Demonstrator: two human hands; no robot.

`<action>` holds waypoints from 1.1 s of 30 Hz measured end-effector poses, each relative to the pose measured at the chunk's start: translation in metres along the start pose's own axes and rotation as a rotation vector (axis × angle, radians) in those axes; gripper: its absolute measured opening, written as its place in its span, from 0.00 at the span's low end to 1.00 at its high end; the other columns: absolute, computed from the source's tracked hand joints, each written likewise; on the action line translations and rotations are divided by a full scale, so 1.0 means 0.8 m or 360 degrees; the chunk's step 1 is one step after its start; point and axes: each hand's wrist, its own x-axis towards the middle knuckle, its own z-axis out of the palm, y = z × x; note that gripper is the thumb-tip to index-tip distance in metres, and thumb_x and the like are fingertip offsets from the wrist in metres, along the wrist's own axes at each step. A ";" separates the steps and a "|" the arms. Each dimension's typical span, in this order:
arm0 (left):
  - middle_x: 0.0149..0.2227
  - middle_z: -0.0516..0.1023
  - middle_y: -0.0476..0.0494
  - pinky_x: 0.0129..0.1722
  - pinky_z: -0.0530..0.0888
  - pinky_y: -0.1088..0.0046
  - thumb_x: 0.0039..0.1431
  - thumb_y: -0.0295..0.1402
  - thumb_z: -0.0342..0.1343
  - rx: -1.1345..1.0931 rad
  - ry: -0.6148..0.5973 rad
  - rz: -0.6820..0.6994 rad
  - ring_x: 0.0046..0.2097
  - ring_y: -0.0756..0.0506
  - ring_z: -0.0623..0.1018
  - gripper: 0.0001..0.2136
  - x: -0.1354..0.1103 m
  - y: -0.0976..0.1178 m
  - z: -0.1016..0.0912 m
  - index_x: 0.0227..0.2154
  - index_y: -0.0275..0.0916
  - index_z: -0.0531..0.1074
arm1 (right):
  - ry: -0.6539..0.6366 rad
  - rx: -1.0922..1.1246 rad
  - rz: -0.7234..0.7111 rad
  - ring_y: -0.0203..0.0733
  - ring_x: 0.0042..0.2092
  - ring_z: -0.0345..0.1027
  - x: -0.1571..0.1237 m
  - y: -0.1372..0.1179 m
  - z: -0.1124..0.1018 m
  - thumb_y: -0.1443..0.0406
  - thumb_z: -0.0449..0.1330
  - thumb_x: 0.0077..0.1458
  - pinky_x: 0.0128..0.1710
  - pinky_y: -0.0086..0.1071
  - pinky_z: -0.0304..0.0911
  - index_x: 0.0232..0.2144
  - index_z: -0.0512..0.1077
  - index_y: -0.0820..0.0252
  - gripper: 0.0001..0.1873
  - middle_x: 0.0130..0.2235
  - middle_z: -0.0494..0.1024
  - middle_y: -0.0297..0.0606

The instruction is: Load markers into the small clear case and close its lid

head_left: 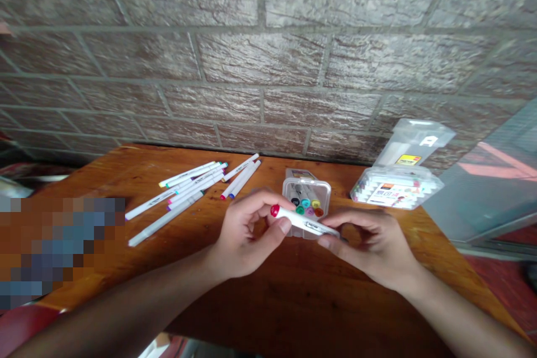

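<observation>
A white marker with a red end (300, 222) is held level between my two hands, above the table. My left hand (247, 235) pinches it near the red end with thumb and fingers. At the other, greyish end, my right hand (369, 240) grips it between thumb and fingertips. Just behind the marker stands a clear plastic case (325, 193), partly covered by it and my hands. Several markers with coloured round ends (306, 203) show inside that case. Off to the left, several loose white markers (188, 184) lie scattered on the wood.
A second clear case (394, 187), lid raised, holds markers at the right of the wooden table (293, 291). A stone-patterned wall (260, 67) runs along the back edge. A blurred, pixelated patch (71, 251) covers the left side. A grey panel (495, 179) stands at right.
</observation>
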 end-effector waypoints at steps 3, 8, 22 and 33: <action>0.33 0.76 0.46 0.28 0.70 0.77 0.63 0.25 0.63 0.0091 -0.0029 0.0036 0.28 0.53 0.73 0.08 -0.001 0.000 0.000 0.45 0.37 0.79 | -0.0086 -0.0080 -0.0090 0.36 0.32 0.80 0.001 -0.003 0.000 0.68 0.72 0.56 0.34 0.25 0.73 0.38 0.83 0.55 0.06 0.35 0.88 0.33; 0.30 0.79 0.43 0.27 0.70 0.75 0.60 0.24 0.65 0.0218 -0.0062 0.0142 0.29 0.49 0.75 0.09 0.000 0.004 0.001 0.43 0.34 0.82 | -0.0189 -0.0129 -0.0177 0.36 0.33 0.80 0.001 -0.005 0.001 0.70 0.71 0.57 0.35 0.27 0.73 0.41 0.82 0.58 0.08 0.35 0.86 0.35; 0.32 0.82 0.39 0.30 0.72 0.73 0.61 0.26 0.66 0.0315 -0.0083 0.0136 0.31 0.46 0.79 0.09 0.003 0.004 0.001 0.43 0.32 0.83 | -0.0177 -0.0175 -0.0250 0.38 0.33 0.79 0.002 -0.007 0.001 0.71 0.71 0.57 0.35 0.29 0.73 0.41 0.81 0.58 0.08 0.35 0.86 0.36; 0.22 0.75 0.49 0.25 0.69 0.76 0.62 0.34 0.67 0.0263 -0.0038 -0.0064 0.24 0.50 0.73 0.07 0.001 0.002 0.003 0.33 0.36 0.79 | -0.0212 -0.0181 -0.0251 0.37 0.31 0.78 0.003 -0.012 0.002 0.71 0.70 0.58 0.32 0.29 0.73 0.41 0.81 0.58 0.09 0.35 0.86 0.36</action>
